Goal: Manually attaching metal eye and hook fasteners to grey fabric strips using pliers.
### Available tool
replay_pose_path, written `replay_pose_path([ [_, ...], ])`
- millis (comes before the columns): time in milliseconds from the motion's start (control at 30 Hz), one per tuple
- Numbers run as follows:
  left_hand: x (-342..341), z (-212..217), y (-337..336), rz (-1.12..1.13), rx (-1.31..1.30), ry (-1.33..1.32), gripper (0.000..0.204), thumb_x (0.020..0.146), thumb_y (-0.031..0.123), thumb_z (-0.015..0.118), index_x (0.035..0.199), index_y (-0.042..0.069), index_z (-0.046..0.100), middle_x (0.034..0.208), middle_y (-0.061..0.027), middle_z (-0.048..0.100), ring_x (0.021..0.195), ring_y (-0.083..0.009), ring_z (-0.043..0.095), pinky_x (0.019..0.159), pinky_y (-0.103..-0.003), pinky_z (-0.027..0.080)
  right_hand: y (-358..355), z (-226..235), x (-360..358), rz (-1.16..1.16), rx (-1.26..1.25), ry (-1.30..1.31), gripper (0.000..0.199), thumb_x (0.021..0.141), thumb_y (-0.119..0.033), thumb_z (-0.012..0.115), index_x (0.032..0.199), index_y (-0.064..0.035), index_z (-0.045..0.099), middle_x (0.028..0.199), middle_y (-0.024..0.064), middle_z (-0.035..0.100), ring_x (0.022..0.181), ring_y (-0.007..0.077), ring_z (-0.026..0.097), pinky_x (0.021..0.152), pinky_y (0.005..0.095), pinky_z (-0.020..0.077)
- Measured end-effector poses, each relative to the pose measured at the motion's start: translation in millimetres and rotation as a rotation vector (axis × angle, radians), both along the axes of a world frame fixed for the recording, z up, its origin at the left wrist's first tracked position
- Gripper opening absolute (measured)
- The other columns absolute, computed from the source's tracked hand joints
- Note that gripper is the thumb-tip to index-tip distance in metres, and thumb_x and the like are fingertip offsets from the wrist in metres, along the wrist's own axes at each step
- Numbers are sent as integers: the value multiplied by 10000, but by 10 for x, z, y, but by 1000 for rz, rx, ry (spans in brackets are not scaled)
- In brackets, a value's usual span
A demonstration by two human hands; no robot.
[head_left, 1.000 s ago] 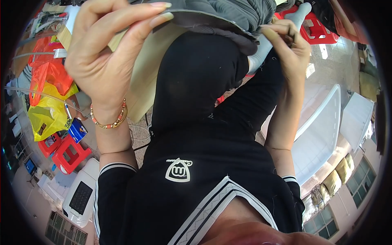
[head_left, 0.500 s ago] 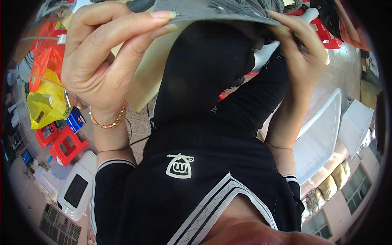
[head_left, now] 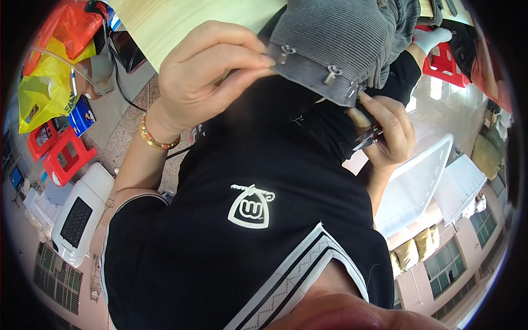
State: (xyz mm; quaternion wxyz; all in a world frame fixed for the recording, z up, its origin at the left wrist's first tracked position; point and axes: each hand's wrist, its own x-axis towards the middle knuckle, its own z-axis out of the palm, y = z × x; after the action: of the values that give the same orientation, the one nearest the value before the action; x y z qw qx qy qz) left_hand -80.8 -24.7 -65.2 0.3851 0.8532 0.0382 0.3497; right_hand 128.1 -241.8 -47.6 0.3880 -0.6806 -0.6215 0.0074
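Note:
A grey ribbed knit garment (head_left: pixel 330 33) drapes over my lap, its dark edge band (head_left: pixel 311 78) stretched between my two hands. Small silver metal fittings (head_left: pixel 332 73) sit along that band. My left hand (head_left: pixel 206 77) pinches the band's left corner between thumb and fingers. At the right corner, the fingertips of my right hand (head_left: pixel 391 129) meet the band. Small metal thread snips (head_left: pixel 367 138) also rest in my right hand, partly hidden by its fingers.
A pale wooden board (head_left: pixel 181 22) lies beyond my left hand. Red stools (head_left: pixel 67 157), a yellow plastic bag (head_left: pixel 44 93) and a white machine (head_left: pixel 82 214) stand left. On the right are a translucent bin (head_left: pixel 421 187) and a red crate (head_left: pixel 446 65).
Both hands have come lower and nearer my body, shifting right with the garment. The band has tilted so its metal fittings face me, and the snips in my right hand now show.

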Motion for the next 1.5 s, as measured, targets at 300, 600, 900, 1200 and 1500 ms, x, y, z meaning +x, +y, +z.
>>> replay_pose_path([
  [300, 40, -83, -113, 98, -414, -149, 366, 741, 62, 816, 1043, 31, 613, 1014, -82, 624, 825, -138, 567, 736, -236, 457, 51, 185, -4, -31, 47, 62, 420, 563, -77, 879, 928, 33, 704, 747, 95, 644, 598, 156, 583, 500, 242, 416],
  [600, 163, 4, -206, 141, -186, -45, 393, 708, 20, 828, 1055, -3, 646, 1014, -89, 601, 843, -152, 550, 715, -255, 444, 173, 272, -80, -102, -9, 105, 529, 528, -81, 878, 1018, 13, 702, 732, 55, 604, 575, 114, 503, 498, 210, 363],
  [900, 124, -53, -236, 184, -209, -84, 298, 747, -63, 766, 1032, -20, 690, 970, -96, 630, 861, -154, 615, 735, -229, 494, 221, 276, -109, -239, -43, 278, 542, 624, -63, 830, 1138, 4, 672, 748, -9, 487, 628, 42, 463, 527, 164, 303],
  [1200, 159, -64, -306, 200, -417, -138, 181, 771, -32, 752, 939, 26, 720, 914, -63, 653, 787, -138, 619, 679, -234, 488, 189, 324, -139, -295, -54, 368, 614, 646, -75, 823, 1220, 13, 622, 923, 28, 565, 768, 71, 506, 662, 170, 379],
  [1500, 176, -122, -300, 181, -482, -169, 90, 868, 8, 669, 951, 13, 636, 935, -70, 615, 811, -145, 591, 717, -238, 467, 184, 258, -131, -374, -88, 400, 593, 633, -102, 827, 1193, -14, 653, 889, -1, 528, 782, 76, 493, 703, 182, 410],
])
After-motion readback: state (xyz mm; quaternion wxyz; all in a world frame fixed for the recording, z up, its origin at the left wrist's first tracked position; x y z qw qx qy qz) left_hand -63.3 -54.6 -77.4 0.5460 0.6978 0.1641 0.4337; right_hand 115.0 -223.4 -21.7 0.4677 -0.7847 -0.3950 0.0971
